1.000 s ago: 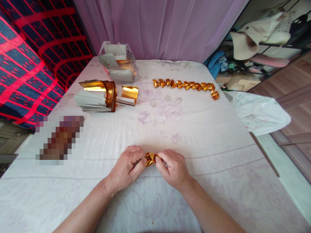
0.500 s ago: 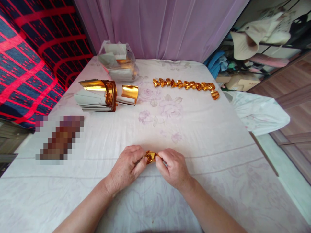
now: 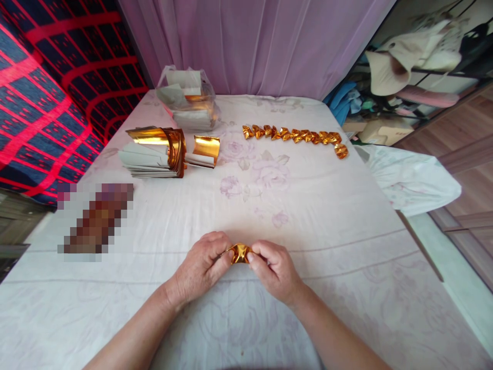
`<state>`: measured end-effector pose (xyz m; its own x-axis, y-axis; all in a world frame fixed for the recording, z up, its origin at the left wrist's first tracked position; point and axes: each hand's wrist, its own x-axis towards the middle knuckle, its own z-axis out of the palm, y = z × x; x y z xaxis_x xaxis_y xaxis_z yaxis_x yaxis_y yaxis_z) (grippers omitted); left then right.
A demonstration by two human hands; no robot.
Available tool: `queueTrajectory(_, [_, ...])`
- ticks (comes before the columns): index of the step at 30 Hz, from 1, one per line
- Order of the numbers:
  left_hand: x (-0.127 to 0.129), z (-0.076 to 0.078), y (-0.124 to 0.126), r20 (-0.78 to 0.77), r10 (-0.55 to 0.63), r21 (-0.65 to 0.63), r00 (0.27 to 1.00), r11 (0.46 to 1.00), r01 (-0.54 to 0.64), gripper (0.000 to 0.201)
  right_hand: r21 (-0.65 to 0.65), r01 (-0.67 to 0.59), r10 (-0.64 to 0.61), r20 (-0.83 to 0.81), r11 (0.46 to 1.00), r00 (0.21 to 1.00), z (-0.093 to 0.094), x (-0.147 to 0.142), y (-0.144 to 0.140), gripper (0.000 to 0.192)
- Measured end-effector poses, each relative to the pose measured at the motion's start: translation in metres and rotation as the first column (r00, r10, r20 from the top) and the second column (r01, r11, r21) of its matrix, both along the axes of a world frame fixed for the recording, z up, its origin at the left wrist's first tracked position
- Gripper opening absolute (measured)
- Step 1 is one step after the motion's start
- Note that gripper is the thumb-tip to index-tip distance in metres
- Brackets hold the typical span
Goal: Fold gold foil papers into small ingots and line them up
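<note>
- Compared with the earlier frames, almost no displacement is recorded: both hands are kept at the same spot near the front edge of the bed, and only the gold foil piece [image 3: 239, 253] is turned slightly between the fingertips, so that a broader crumpled face is now presented upward.
- The foil piece is held just above the floral bedsheet [image 3: 316, 205], between the two hands, in the lower middle of the view.
- The left hand [image 3: 202, 264] is closed on the left end of the piece, with thumb and forefinger pressed together on it; the right hand [image 3: 275, 270] is closed on the right end in the same pinch.
- Work completed, as judged from the layout: a row of folded gold pieces [image 3: 295, 135] is laid out in a line at the far side of the sheet, each touching the next, with one piece set just below the right end.
- Work remaining, as judged: a stack of unfolded foil sheets [image 3: 154, 151] and a smaller curled sheet [image 3: 206, 150] lie at the far left, and a clear plastic bag [image 3: 188, 103] behind them holds more sheets. A large supply is therefore taken as unprocessed.
- The piece in hand is judged to be partly formed; its fold stage cannot be determined.
- Hidden or unclear: the ends of the piece are covered by the fingertips; a pixelated patch [image 3: 96, 221] on the left cannot be identified; the bag contents cannot be counted.
</note>
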<state>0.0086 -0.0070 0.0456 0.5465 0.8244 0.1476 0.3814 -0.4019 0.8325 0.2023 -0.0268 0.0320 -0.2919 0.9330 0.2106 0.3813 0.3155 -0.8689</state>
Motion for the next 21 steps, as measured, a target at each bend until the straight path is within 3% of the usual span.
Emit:
queueTrajectory(7, [-0.0027,0.0016,-0.0029,0.119,0.012,-0.213,0.993,0.977,0.014,0.031,-0.108,-0.035,0.025,-0.091,0.994,0.996,0.0051,0.0018,0.0006,0.029])
queueTrajectory(11, [-0.0031,0.0033,-0.0033,0.123,0.013,-0.27,0.992,0.963,0.021,0.031,-0.185,-0.075,0.046,-0.157,0.98,0.987,0.007,0.0034,0.0016,0.029])
queueTrajectory(15, [-0.0031,0.0023,-0.0022,0.08,0.03,-0.232,0.996,0.973,-0.011,0.031,-0.163,-0.055,0.035,-0.123,0.985,0.992,0.0052,0.0035,0.0018,0.03])
queueTrajectory(21, [-0.0037,-0.001,-0.0013,-0.047,0.061,-0.045,0.997,0.997,-0.063,0.031,0.054,0.03,-0.035,0.096,0.998,0.995,0.0007,0.0039,0.0035,0.03])
